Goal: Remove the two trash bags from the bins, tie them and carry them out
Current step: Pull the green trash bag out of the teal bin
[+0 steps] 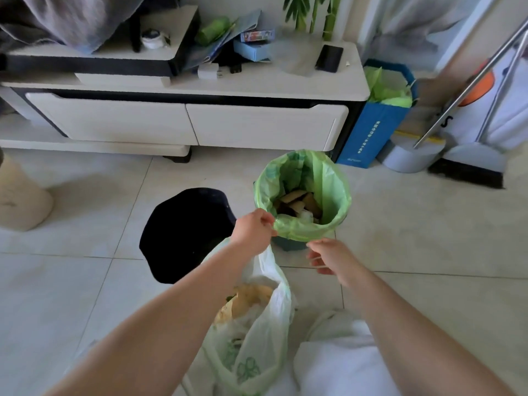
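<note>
My left hand (253,231) pinched the rolled rim of the green bag (331,184) at its near-left edge. The bag sat in its small bin (288,244), with the film folded down over the lip. My right hand (328,257) hovered just below the near hem, fingers loosely bent and holding nothing I could make out. The pale bag (257,338) hung under my left wrist, its handle running up to that hand, though I could not tell how it was hooked. Beside it the black bin (185,232) stood with no liner that I could see. To do this step well, I judged the right hand should take the hem opposite the left. Both hands should then peel the fold up off the lip before lifting straight, so the bin would not rise with the bag. The green film looked thin, glossy and crinkled, the sort that stretches and tears at a pinch, so a broad grip on gathered plastic seemed wiser than fingertips. Inside lay stiff brown cardboard scraps with corners that could poke through. The pale bag was translucent and soft, printed with green flowers, and slumped on the smooth tiled floor (428,238).
</note>
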